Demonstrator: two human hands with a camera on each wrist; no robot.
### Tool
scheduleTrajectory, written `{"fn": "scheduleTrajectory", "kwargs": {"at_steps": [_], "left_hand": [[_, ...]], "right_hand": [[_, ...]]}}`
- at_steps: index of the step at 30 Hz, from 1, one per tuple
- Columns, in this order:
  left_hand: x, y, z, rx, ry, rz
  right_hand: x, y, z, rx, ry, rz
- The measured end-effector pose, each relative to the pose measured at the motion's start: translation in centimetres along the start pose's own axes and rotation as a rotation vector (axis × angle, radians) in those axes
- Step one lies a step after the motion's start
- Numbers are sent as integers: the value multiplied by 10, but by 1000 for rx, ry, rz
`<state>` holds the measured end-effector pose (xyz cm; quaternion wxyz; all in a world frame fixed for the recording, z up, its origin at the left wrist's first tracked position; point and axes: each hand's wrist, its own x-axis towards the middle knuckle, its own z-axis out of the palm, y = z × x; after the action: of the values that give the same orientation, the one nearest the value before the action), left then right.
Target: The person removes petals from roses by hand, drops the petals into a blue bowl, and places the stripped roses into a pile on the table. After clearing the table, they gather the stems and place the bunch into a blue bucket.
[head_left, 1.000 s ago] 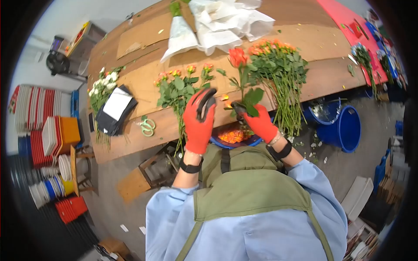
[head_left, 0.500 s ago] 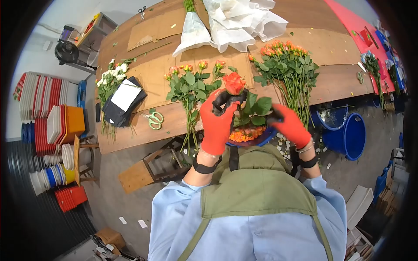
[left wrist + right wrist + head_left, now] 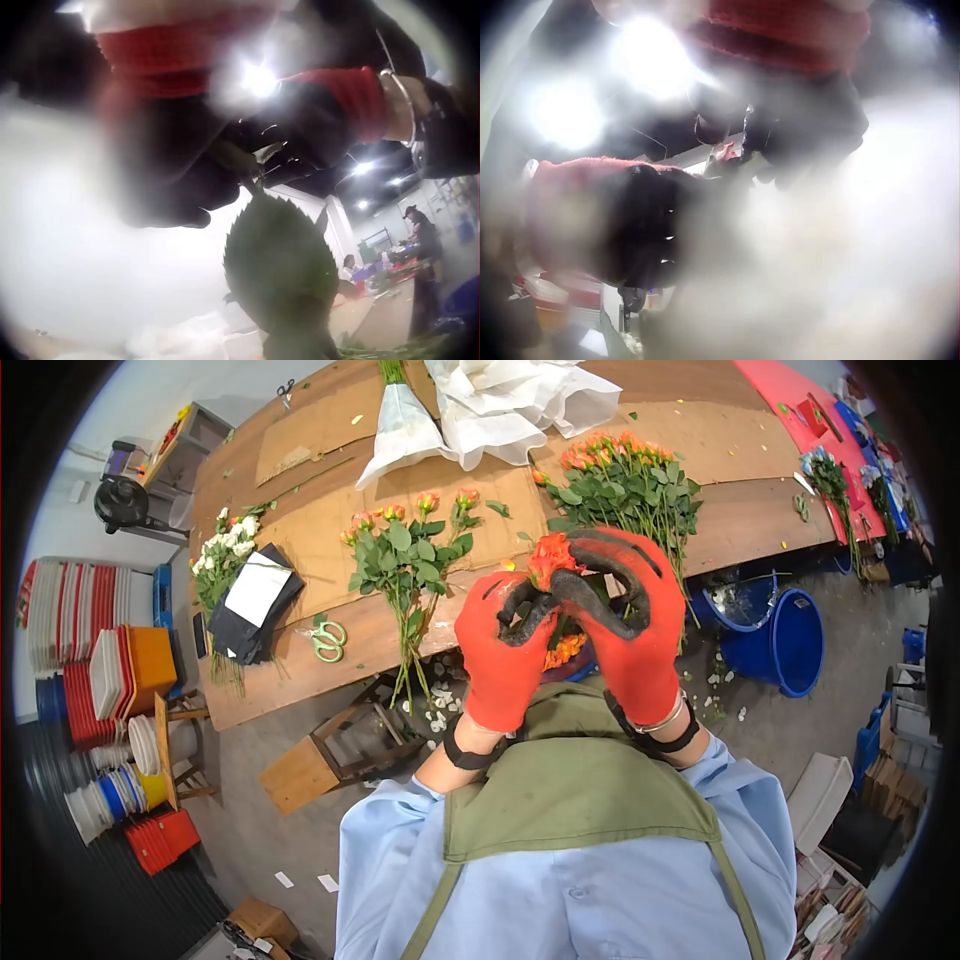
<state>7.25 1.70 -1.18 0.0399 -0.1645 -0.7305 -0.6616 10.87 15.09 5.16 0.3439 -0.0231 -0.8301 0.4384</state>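
Observation:
An orange-red rose stands between my two hands, above the table's front edge. Both wear red gloves with black fingers. My left hand grips the rose just under its bloom, fingers curled. My right hand has its thumb and fingers bent round the bloom's right side, pinching at the petals. In the left wrist view a serrated green leaf hangs below the fingers. The right wrist view is blurred; a bit of the rose shows between dark fingertips. The stem is mostly hidden.
Orange roses lie in a small bunch and a larger bunch on the table. Green-handled scissors and white roses are at left. Below stand a petal-filled basin and a blue bucket.
My left hand has come to the rose and taken hold under the bloom. My right hand let go of the lower leaves, swung out right, then came up to the bloom.

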Motion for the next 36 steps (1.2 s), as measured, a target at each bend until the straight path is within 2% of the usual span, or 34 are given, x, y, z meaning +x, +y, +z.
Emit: {"fn": "scheduleTrajectory", "kwargs": {"at_steps": [2,7,11,13,15,16,17,18,19,20,22,23,24,25,27,29,31,35,36], "left_hand": [[-2,4,2,14,20,-1],[-5,8,7,-23,50,-21],[-10,4,11,-204,43,-201],[-9,10,10,-246,44,-257],[-7,21,9,-372,59,-396],[-6,17,8,-372,62,-396],[-4,9,7,-365,78,-318],[-3,4,5,-359,95,-239],[-1,2,4,-359,98,-238],[-1,1,3,-379,107,-214],[0,0,2,-402,107,-196],[0,0,2,-278,100,-138],[1,0,2,-155,93,-77],[1,2,2,-157,88,-78],[2,9,0,43,36,68],[0,8,2,30,32,36],[-1,6,3,18,32,4],[-3,12,6,-33,71,-27],[-3,14,7,-65,90,-59]], "right_hand": [[-3,1,2,10,2,31],[-13,0,10,350,119,219],[-18,2,15,500,178,342],[-19,7,13,724,201,429],[-17,21,9,789,185,452],[-15,25,7,854,167,475],[-15,24,3,856,164,474],[-10,15,-3,886,104,390],[-8,10,-7,913,45,306],[-7,20,-14,703,-68,190],[-11,21,-14,607,-83,155],[-12,20,-14,514,-98,118],[-8,10,-13,387,-106,186],[-8,8,-9,383,-102,188],[-6,8,0,264,-78,84],[-6,4,4,259,-47,80],[-9,-1,4,333,-2,213],[-17,-1,11,352,72,199],[-19,0,12,386,89,248]]}}
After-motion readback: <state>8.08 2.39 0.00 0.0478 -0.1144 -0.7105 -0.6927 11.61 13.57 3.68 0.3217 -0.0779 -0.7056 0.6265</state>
